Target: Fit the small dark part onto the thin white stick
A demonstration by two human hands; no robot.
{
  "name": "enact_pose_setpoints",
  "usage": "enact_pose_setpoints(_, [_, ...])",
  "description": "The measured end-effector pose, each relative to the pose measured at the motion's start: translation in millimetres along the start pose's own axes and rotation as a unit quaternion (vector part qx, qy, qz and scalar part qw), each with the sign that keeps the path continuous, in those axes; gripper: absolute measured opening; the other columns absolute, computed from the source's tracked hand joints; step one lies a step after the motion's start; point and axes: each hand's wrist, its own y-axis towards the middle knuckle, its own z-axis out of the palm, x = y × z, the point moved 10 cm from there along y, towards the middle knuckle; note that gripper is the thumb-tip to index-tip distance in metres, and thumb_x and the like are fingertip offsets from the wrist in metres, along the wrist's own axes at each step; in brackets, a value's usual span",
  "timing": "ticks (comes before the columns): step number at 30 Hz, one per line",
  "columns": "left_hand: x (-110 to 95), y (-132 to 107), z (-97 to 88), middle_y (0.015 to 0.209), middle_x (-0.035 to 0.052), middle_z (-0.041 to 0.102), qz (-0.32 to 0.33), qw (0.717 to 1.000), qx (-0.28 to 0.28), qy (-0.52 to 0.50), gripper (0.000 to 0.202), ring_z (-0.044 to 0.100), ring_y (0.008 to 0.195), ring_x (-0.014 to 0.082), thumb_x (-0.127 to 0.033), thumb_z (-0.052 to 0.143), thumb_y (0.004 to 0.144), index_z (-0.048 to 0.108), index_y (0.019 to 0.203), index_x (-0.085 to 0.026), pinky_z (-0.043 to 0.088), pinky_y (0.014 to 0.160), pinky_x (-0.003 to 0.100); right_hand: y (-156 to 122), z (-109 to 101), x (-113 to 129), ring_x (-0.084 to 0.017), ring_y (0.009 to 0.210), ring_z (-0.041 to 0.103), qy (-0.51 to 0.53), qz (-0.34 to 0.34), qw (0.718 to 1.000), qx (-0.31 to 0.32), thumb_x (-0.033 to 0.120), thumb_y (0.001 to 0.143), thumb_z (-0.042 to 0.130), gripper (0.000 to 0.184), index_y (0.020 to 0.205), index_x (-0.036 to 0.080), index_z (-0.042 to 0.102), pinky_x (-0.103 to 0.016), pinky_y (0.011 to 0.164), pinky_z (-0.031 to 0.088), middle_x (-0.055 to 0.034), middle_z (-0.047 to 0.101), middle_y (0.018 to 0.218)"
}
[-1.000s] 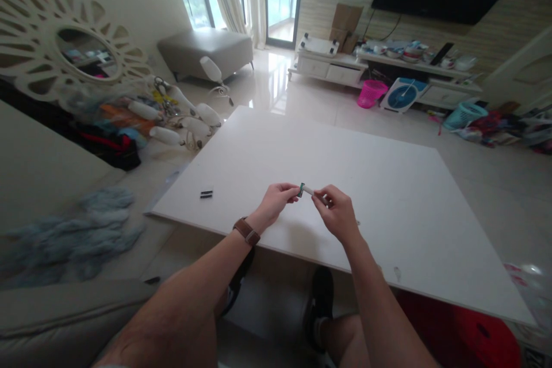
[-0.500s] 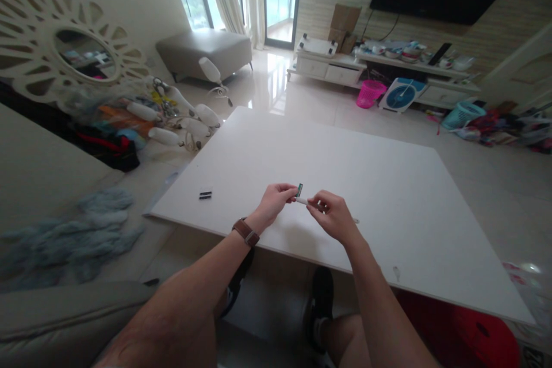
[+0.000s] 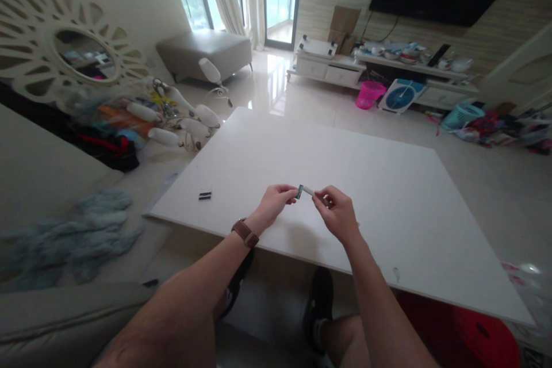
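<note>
Over the near part of the white tabletop point(image 3: 345, 167), my left hand point(image 3: 278, 198) is closed, pinching a small green circuit board point(image 3: 299, 191) between thumb and fingertips. My right hand point(image 3: 334, 210) is closed too, with a slim white stick point(image 3: 309, 190) in its fingers. The stick's tip points left, right beside the board; whether they touch I cannot tell. Its exact kind is too small to make out. Two small dark strips point(image 3: 205, 196) lie side by side on the tabletop, left of my left hand.
A small pale object point(image 3: 396, 274) lies near the table's front edge on the right. Beyond the far left edge sits a lamp with several white shades point(image 3: 200, 121). A red stool-like thing point(image 3: 483, 333) is below the edge at right.
My right hand has shifted slightly right and tilted the white stick, so its tip is now higher, beside the board. The board has turned a little in my left hand, which stays in place.
</note>
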Motion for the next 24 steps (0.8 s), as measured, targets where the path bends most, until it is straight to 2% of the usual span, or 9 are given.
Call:
enact_pose_setpoints(2, [-1,0,-0.1,0.068,0.004,0.066,0.001,1.0,0.0,0.001,0.018,0.055,0.062,0.0106,-0.029,0.074,0.07,0.073,0.075,-0.012,0.043,0.066,0.027,0,0,0,-0.015,0.062,0.053,-0.007,-0.003,1.0,-0.003,0.024,0.086,0.063,0.006,0.082,0.021,0.063,-0.027,0.06,0.042,-0.0022,0.065,0.08])
enact_pose_setpoints(6, [-3,-1,-2.9,0.065,0.0031,0.065,0.005,1.0,-0.013,0.002,0.017,0.055,0.061,0.0107,-0.029,0.074,0.069,0.073,0.074,-0.012,0.042,0.066,0.027,-2,15,0,-0.014,0.061,0.054,0.02,-0.008,0.997,0.079,0.025,0.084,0.066,0.01,0.076,0.021,0.063,-0.027,0.059,0.042,-0.001,0.065,0.075])
enact_pose_setpoints(11, [-4,-2,0.8,0.067,0.0044,0.066,0.01,1.0,0.004,0.006,0.017,0.054,0.062,0.011,-0.029,0.074,0.07,0.073,0.074,-0.013,0.042,0.066,0.027,1,3,-1,-0.015,0.062,0.054,0.012,0.007,1.0,0.012,0.028,0.087,0.063,0.008,0.083,0.021,0.064,-0.028,0.058,0.043,-0.0029,0.066,0.079])
enact_pose_setpoints(17, [-5,-3,0.1,0.063,0.0031,0.064,0.011,1.0,-0.003,0.007,0.017,0.053,0.061,0.0111,-0.029,0.074,0.069,0.072,0.071,-0.013,0.042,0.065,0.028,-1,16,3,-0.015,0.062,0.056,0.024,-0.004,0.997,0.079,0.027,0.085,0.065,0.01,0.077,0.021,0.064,-0.027,0.058,0.043,-0.0025,0.066,0.077])
enact_pose_setpoints(22, [-5,-4,1.4,0.069,0.0047,0.067,0.01,1.0,0.001,0.006,0.018,0.054,0.063,0.0113,-0.03,0.074,0.069,0.073,0.074,-0.013,0.042,0.067,0.028,1,4,-1,-0.015,0.061,0.054,0.014,0.007,1.0,0.015,0.027,0.086,0.064,0.007,0.084,0.02,0.065,-0.027,0.058,0.043,-0.0032,0.067,0.081])
enact_pose_setpoints(24, [-5,-3,1.2,0.068,0.004,0.066,0.01,1.0,-0.001,0.008,0.018,0.054,0.062,0.0112,-0.03,0.074,0.069,0.073,0.074,-0.013,0.042,0.066,0.028,1,8,-1,-0.014,0.062,0.055,0.013,0.006,0.999,0.032,0.026,0.086,0.064,0.007,0.082,0.02,0.065,-0.027,0.058,0.043,-0.0031,0.067,0.081])
